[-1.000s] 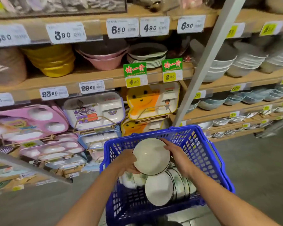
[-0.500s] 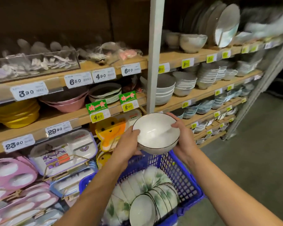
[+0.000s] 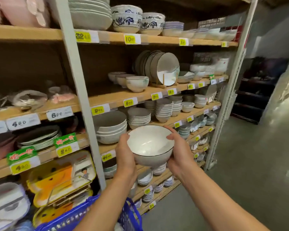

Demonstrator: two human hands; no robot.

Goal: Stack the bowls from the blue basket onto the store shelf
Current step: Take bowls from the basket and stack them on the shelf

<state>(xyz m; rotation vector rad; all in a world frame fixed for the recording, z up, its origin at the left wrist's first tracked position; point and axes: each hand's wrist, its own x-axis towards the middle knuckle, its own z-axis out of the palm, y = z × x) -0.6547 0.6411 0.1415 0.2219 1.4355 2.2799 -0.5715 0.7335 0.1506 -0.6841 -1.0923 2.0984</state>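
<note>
A white bowl (image 3: 150, 145) is gripped mid-frame by the left hand (image 3: 124, 154) and right hand (image 3: 178, 152). It is held upright, likely for safe stacking.

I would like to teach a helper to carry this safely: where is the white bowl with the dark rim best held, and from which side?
Grip its outer wall just under the rim, coming from left and right together. The white bowl is upright and wide, narrowing toward its base; the left hand and right hand cup opposite sides.
</note>
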